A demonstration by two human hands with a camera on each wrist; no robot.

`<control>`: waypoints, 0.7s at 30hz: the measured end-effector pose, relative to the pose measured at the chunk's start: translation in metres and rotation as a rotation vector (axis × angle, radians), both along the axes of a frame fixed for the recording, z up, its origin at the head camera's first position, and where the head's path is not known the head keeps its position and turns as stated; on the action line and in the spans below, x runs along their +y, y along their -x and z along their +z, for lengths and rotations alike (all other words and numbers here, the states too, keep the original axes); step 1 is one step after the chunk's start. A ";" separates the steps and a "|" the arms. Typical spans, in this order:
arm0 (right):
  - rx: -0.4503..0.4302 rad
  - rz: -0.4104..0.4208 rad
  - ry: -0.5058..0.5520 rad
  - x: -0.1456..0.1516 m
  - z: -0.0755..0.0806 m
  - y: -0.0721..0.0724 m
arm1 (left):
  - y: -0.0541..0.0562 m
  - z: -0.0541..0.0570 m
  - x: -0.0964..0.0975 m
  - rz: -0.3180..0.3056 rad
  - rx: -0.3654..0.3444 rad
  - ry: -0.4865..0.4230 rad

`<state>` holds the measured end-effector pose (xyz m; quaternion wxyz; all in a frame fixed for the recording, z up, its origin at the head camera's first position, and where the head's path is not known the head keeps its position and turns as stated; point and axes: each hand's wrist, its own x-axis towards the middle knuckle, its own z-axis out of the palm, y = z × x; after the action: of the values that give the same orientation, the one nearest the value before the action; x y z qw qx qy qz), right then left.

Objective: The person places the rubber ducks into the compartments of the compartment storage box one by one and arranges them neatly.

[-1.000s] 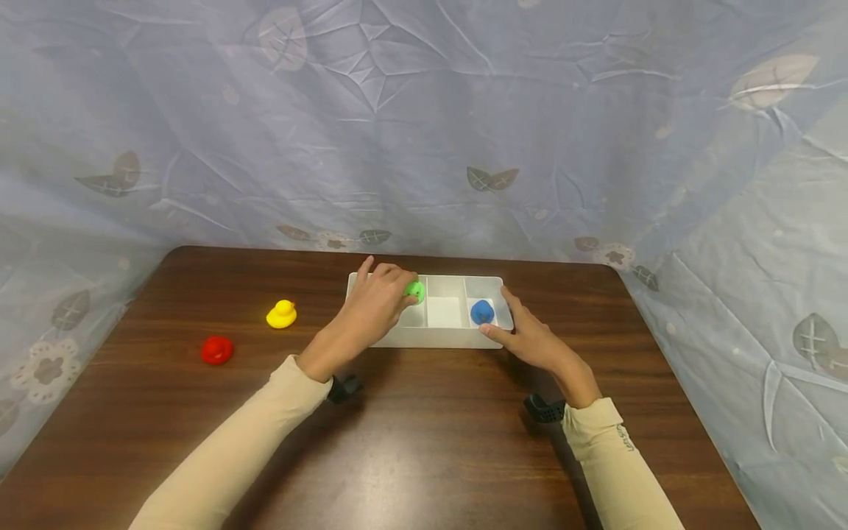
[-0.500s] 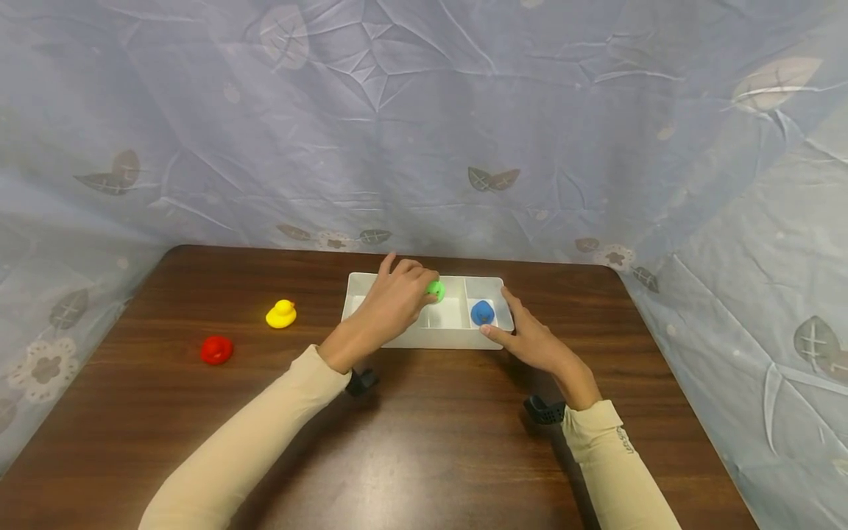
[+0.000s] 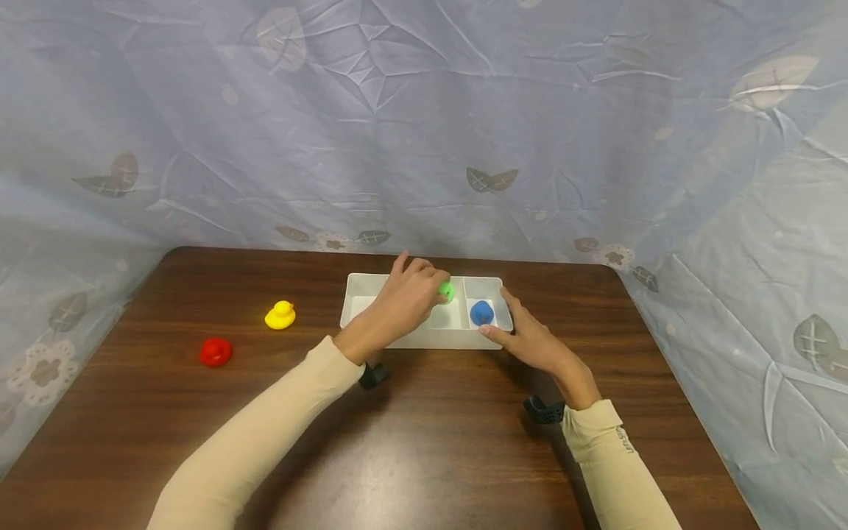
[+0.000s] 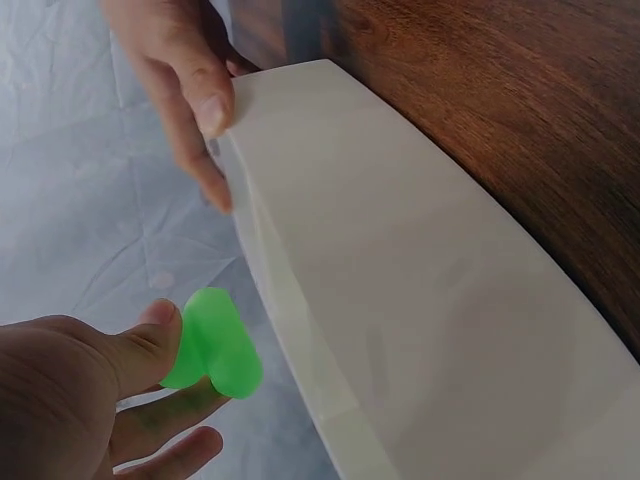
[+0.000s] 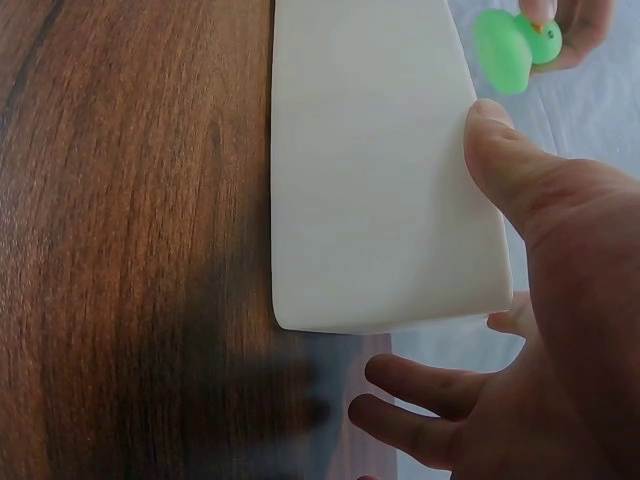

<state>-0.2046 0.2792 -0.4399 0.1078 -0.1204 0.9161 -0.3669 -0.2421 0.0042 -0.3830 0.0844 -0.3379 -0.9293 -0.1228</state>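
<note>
4 ducks point(image 3: 447, 292), 1 tray point(image 3: 457, 338)

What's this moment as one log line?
left hand: pinches green rubbery duck over white rectangular plastic tray; right hand: touches tray's right end; right compartment: blue rubbery toy; brown wooden table: yellow rubbery duck, red rubbery toy

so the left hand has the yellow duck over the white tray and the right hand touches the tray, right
Only the color is wrong: the left hand holds the green duck over the white tray, as the head view shows. The right hand does touch the tray.
</note>
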 end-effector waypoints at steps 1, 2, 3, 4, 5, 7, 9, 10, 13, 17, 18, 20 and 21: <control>0.001 0.001 -0.001 0.000 0.000 0.000 | 0.001 0.000 0.001 0.003 -0.004 0.006; 0.003 0.001 -0.004 0.000 0.000 0.000 | 0.002 -0.001 0.002 0.004 -0.011 0.010; 0.003 0.002 -0.005 0.000 0.000 0.000 | 0.003 -0.002 0.003 0.006 -0.017 0.016; 0.004 0.001 -0.009 0.000 0.000 0.000 | 0.004 -0.002 0.004 0.008 -0.022 0.022; 0.005 0.001 -0.009 0.000 0.000 0.000 | 0.005 -0.003 0.005 0.010 -0.029 0.030; 0.006 -0.006 -0.016 -0.001 0.000 0.001 | 0.006 -0.005 0.007 0.012 -0.039 0.043; 0.012 -0.006 -0.021 0.000 0.000 0.001 | 0.008 -0.007 0.009 0.011 -0.042 0.052; 0.015 -0.007 -0.021 0.000 -0.001 0.001 | 0.008 -0.007 0.010 0.010 -0.044 0.056; 0.020 -0.003 -0.022 0.000 -0.001 0.001 | 0.009 -0.010 0.011 0.004 -0.047 0.060; 0.020 -0.002 -0.022 0.000 -0.003 0.001 | 0.008 -0.012 0.014 -0.003 -0.065 0.050; 0.018 -0.004 -0.022 0.000 -0.003 0.001 | 0.008 -0.013 0.015 -0.004 -0.072 0.045; 0.016 -0.002 -0.017 0.000 -0.003 0.001 | 0.008 -0.014 0.016 -0.005 -0.081 0.034; 0.015 -0.001 -0.015 0.000 -0.003 0.001 | 0.008 -0.014 0.016 -0.006 -0.086 0.027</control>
<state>-0.2054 0.2793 -0.4425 0.1016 -0.1220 0.9198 -0.3589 -0.2499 0.0206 -0.3968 0.0394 -0.3360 -0.9327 -0.1249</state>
